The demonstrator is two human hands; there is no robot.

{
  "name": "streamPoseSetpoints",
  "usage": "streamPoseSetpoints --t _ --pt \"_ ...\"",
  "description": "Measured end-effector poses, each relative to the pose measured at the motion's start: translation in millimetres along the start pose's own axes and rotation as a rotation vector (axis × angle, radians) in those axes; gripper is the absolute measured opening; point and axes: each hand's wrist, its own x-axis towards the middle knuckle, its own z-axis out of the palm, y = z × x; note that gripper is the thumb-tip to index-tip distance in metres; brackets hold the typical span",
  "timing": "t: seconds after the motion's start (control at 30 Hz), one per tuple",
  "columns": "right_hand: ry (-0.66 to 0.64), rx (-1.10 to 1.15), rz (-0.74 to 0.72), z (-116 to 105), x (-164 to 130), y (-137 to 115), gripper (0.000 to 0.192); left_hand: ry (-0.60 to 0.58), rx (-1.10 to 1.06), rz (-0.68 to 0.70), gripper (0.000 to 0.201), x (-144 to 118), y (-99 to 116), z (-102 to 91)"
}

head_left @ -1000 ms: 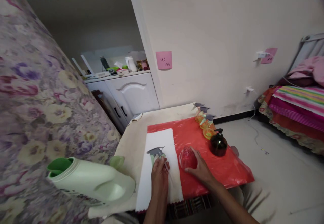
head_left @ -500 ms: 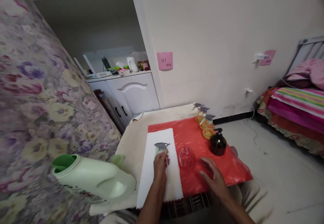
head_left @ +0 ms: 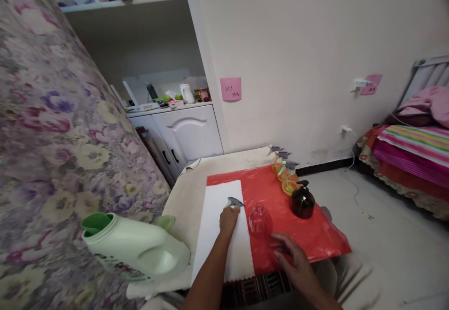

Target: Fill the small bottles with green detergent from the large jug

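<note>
Lower centre of frame: your left hand point(head_left: 228, 218) has its grip closed on the spray head point(head_left: 234, 202) over the white cloth point(head_left: 213, 235); your right hand point(head_left: 293, 258) hovers open near the uncapped pink bottle point(head_left: 260, 219). Risk: a careless reach may tip that light bottle on the slick red sheet point(head_left: 315, 235); the dip tube may miss its narrow neck.

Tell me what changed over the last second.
The right hand let go of the clear pink bottle and drew back toward the table's near edge. The left hand carried the spray head farther up the white cloth, still gripping it. The bottle, brown pump bottle and green jug stayed put.
</note>
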Motion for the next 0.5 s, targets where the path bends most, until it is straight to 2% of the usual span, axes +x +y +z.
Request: streamPoseSetpoints --t 0.2,0.33,0.5 --pt "-0.072 -0.088 0.014 12.0 -6.7 -8.4 0.029 -0.034 -0.024 0.062 0.026 -11.0 1.5 -15.3" --pt "-0.116 -0.084 0.014 22.5 -9.3 -18.7 0.028 0.008 -0.164 0.184 0.009 -45.2 -15.0 -33.9" --pt "-0.209 0.058 0.089 42.7 -5.8 -36.6 0.032 0.068 -0.333 0.272 0.016 -95.2 -47.2 -48.9"
